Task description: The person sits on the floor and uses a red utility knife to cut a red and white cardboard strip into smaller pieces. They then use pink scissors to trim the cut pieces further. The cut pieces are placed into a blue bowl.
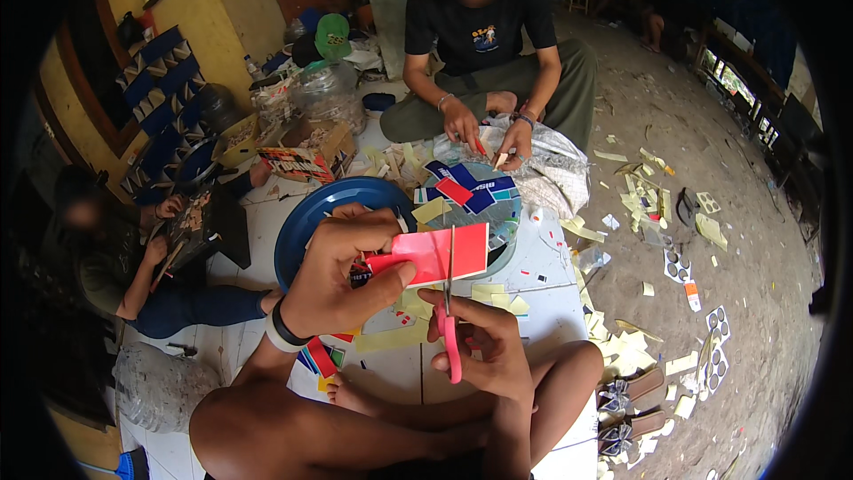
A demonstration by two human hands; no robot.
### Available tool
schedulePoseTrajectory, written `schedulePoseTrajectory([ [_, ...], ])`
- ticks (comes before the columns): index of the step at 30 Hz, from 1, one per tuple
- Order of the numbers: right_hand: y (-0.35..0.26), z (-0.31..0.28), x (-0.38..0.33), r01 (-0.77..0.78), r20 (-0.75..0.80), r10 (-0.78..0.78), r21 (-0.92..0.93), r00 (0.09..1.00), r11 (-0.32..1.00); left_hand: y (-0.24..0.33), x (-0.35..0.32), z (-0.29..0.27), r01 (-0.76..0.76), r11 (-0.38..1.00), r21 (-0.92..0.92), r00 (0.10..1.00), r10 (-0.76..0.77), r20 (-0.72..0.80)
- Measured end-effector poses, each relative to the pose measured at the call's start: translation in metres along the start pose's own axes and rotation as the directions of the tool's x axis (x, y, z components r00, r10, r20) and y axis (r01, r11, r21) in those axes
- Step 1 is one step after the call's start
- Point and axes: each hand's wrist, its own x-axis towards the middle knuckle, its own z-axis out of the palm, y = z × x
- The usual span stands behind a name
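Evidently, in the head view, both hands are at work on 1 red glossy paper piece (425, 253). The left hand (348, 268), with a white wristband (283, 329) at its wrist, pinches the piece's left part between thumb and fingers; the piece extends from there to the right, above the right hand (484, 347). That right hand is curled around the handles of the pink-handled scissors (453, 356), whose blades point up and cross the piece near its right end; how far they have cut in, I cannot tell.

Just beyond the left hand is a blue plastic basin (291, 244), partly hidden by that hand. Beyond the right hand stands a round tub (503, 244), with blue printed strips (485, 196) and 1 small red piece (454, 190) on top. Below the left hand lie red, blue and yellow cut strips (322, 357), and pale yellow paper scraps (629, 351) are strewn well to the right of the right hand, near 2 sandals (638, 387).

Farther out, opposite the hands, a seated co-worker (484, 27) holds red-handled scissors (480, 146) beside a white woven sack (560, 182). Well left of the left hand, another seated person (107, 258) has a dark board (209, 227) in front.
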Motion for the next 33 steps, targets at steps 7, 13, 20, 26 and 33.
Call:
schedulePoseTrajectory([
  [7,0.0027,0.0008,0.0024,0.014,-0.002,-0.014,-0.011,1.000,1.000,-0.0007,0.0009,0.0002,-0.022,1.000,0.009,1.000,0.022,0.004],
  [13,0.0024,0.0011,0.0021,-0.007,0.006,0.007,0.034,1.000,0.999,-0.0007,0.0004,0.0003,-0.016,1.000,-0.009,1.000,0.016,-0.002],
  [20,-0.0013,0.0001,0.0016,-0.031,0.008,0.030,0.044,1.000,0.999,-0.0020,0.0015,-0.0008,-0.007,0.998,-0.069,1.000,0.008,0.009],
  [26,-0.0032,-0.0019,-0.0001,-0.084,0.021,0.083,0.039,0.996,0.996,-0.0007,0.0011,0.0004,0.001,0.996,-0.094,1.000,0.000,0.002],
  [33,0.0023,0.0006,0.0017,0.009,0.014,-0.009,0.049,1.000,0.999,-0.0005,0.0023,-0.0011,-0.015,0.998,-0.058,0.999,0.016,0.028],
])
